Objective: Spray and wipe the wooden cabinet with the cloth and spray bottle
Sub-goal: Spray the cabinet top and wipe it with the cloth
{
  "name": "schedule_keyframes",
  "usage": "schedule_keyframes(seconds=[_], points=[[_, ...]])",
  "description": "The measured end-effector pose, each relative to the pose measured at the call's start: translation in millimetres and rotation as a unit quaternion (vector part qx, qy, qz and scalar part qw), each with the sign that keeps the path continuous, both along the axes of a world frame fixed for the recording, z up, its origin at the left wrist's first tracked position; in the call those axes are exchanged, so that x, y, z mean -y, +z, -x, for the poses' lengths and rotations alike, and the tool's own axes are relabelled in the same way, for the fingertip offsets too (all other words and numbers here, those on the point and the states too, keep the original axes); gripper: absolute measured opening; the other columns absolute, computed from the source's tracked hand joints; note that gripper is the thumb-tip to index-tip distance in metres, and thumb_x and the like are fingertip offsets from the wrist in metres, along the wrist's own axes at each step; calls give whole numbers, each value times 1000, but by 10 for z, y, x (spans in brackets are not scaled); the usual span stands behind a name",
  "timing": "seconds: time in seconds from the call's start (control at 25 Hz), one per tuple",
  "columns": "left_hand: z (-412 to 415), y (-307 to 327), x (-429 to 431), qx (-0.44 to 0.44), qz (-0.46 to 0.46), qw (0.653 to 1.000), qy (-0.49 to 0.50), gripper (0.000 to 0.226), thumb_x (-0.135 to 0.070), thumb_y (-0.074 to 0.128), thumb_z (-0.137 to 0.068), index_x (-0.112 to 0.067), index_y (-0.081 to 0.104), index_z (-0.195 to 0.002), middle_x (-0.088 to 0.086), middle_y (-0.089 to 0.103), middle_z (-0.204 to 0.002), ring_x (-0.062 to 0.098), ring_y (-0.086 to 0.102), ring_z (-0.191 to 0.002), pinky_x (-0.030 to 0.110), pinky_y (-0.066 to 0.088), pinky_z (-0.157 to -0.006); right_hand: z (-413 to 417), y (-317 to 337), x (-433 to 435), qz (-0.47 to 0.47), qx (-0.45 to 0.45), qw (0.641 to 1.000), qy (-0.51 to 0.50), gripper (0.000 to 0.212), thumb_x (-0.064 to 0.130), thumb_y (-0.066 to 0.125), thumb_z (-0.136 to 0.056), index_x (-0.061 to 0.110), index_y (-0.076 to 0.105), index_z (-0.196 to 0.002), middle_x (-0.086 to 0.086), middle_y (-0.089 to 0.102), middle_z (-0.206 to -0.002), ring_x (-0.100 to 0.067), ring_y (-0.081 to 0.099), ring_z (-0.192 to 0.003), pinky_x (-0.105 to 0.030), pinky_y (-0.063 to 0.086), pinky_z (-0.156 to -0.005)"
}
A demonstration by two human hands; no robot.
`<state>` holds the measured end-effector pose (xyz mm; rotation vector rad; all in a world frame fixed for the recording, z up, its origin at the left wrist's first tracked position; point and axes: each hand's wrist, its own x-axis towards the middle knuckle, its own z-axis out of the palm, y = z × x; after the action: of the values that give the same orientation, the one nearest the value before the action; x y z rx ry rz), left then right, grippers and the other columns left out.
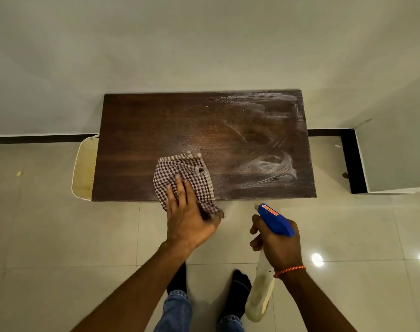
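The dark wooden cabinet top stands against the wall, its right half smeared with whitish wet streaks. A checked brown-and-white cloth lies on its front middle edge, one corner hanging over. My left hand presses flat on the cloth's near part with straight fingers. My right hand grips a spray bottle with a blue head and a pale body, held in front of the cabinet's front edge, nozzle pointing toward the wood.
A cream chair or stool sits partly under the cabinet's left side. A white wall corner with black skirting juts out at the right. Glossy tile floor lies below, with my feet in dark socks.
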<state>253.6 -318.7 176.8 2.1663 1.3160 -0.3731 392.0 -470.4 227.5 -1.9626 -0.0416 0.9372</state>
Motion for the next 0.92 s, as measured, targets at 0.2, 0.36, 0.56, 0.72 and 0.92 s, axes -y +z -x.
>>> schedule_keyframes(seconds=[0.2, 0.36, 0.56, 0.72, 0.92], points=[[-152, -117, -212, 3, -153, 988, -10, 86, -76, 24, -95, -26, 10, -163, 14, -4, -170, 41, 1, -155, 64, 11, -122, -23, -10, 108, -9, -1, 1000, -3, 3, 13, 68, -91, 14, 71, -89, -13, 71, -68, -26, 65, -48, -33, 58, -49], [-112, -420, -284, -53, -173, 979, -93, 81, -73, 17, -98, -27, 6, -164, 17, -4, -170, 46, -3, -154, 68, 10, -121, -42, -45, 152, -7, -2, 1000, 3, 4, 12, 68, -91, 14, 71, -91, -12, 71, -68, -27, 66, -48, -34, 59, -50], [-387, -422, -581, -64, -160, 979, -106, 85, -79, 11, -94, -32, 1, -163, 14, -4, -171, 46, -4, -154, 68, 6, -121, -135, -24, 18, -26, -20, 999, 1, 6, 12, 67, -92, 16, 71, -89, -10, 71, -67, -26, 66, -49, -33, 58, -50], [-751, -418, -964, -60, -149, 980, -117, 87, -82, 12, -92, -35, -8, -162, 12, -12, -170, 46, -11, -154, 68, -2, -120, -254, 36, -131, -54, -28, 998, -3, 12, 10, 67, -92, 15, 71, -81, -11, 71, -65, -27, 66, -48, -36, 58, -49], [-1143, -384, -1511, -60, -142, 980, -122, 89, -82, 10, -93, -31, -14, -161, 10, -17, -170, 44, -15, -153, 67, -5, -121, -442, 60, -281, -77, -28, 997, 6, 17, 12, 66, -93, 7, 71, -77, -13, 71, -65, -32, 67, -50, -34, 58, -49]])
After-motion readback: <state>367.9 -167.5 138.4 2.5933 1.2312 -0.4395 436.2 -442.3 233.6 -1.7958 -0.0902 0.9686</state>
